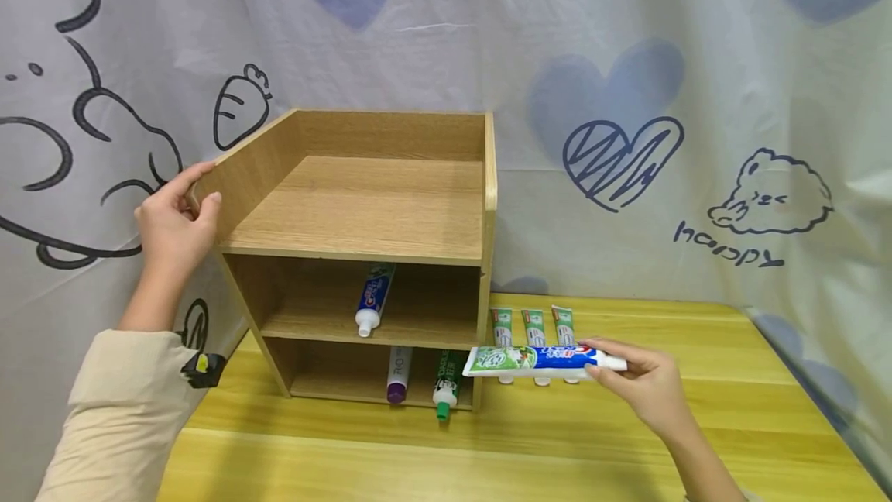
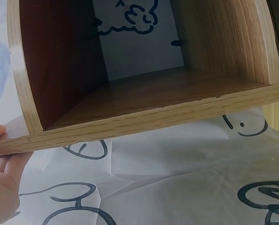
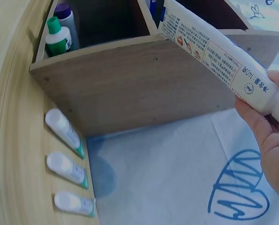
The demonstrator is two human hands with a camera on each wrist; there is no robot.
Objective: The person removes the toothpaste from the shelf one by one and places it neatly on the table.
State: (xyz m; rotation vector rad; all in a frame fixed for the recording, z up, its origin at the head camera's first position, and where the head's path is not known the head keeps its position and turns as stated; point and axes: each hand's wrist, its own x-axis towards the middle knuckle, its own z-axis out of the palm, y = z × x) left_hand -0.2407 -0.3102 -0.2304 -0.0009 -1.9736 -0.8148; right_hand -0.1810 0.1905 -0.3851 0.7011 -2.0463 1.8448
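My right hand (image 1: 651, 386) pinches a blue, green and white toothpaste tube (image 1: 536, 360) near its cap, holding it level in front of the shelf's right side. In the right wrist view the tube's printed white back (image 3: 219, 56) shows. My left hand (image 1: 177, 219) grips the upper left side panel of a wooden shelf unit (image 1: 362, 254), thumb on the inner face. On the middle shelf lies a blue toothpaste tube (image 1: 375, 297), cap forward. The bottom shelf holds a purple-capped tube (image 1: 399, 372) and a green-capped tube (image 1: 446, 382), whose cap juts past the front edge.
Three small green and white tubes (image 1: 533, 325) lie in a row on the yellow wooden table (image 1: 557, 448), right of the shelf, partly behind the held tube. A printed curtain (image 1: 432, 45) hangs close behind and along the left.
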